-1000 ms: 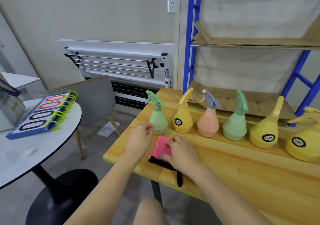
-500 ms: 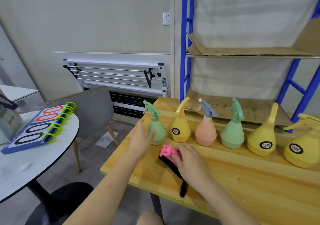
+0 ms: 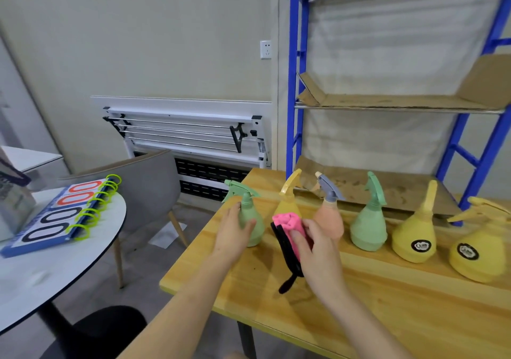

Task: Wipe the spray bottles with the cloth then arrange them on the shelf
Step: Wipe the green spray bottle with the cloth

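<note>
While left hand (image 3: 233, 234) grips green bottle (image 3: 250, 226), right hand (image 3: 315, 248) clutches cloth (image 3: 290, 227).

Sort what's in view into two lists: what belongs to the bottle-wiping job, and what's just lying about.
Job:
six spray bottles in a row, from the green one gripped by the left hand to the yellow one at the far end
pink cloth held in the right hand
shelf

Lying about:
flip scoreboard on the round table
grey chair
folded rack
</note>
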A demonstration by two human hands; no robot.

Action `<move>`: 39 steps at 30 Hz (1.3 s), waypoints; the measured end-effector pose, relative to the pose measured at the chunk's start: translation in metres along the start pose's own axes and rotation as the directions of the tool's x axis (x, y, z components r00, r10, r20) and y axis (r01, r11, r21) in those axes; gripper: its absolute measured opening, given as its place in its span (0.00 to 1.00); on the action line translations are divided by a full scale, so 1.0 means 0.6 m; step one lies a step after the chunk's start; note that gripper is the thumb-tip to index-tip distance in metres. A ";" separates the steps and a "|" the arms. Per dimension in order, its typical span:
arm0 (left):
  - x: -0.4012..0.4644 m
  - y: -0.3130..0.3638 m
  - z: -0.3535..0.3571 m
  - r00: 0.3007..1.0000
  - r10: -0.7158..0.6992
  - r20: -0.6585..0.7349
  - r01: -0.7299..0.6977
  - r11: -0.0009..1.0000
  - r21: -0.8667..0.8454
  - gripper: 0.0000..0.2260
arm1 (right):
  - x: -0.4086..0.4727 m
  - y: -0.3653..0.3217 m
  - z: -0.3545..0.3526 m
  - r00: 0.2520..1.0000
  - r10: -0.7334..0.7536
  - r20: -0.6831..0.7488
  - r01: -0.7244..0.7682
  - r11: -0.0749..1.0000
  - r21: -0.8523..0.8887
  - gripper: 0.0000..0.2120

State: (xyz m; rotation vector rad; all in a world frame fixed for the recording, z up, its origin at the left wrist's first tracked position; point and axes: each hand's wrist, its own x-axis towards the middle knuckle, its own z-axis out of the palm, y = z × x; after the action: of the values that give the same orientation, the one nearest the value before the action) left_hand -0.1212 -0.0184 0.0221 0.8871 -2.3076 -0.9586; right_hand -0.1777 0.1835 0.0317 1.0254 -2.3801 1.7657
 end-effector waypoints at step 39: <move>-0.089 -0.012 0.007 0.999 0.021 -0.025 -0.022 1.000 -0.012 0.30 | 0.148 -0.056 0.044 0.910 -0.126 0.395 0.254 0.922 -0.291 0.11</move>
State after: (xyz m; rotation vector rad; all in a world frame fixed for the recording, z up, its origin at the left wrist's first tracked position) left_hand -0.0854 0.0175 0.0041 0.8629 -2.2828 -0.9467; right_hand -0.2210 0.1117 0.0839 1.5836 -2.5430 1.1214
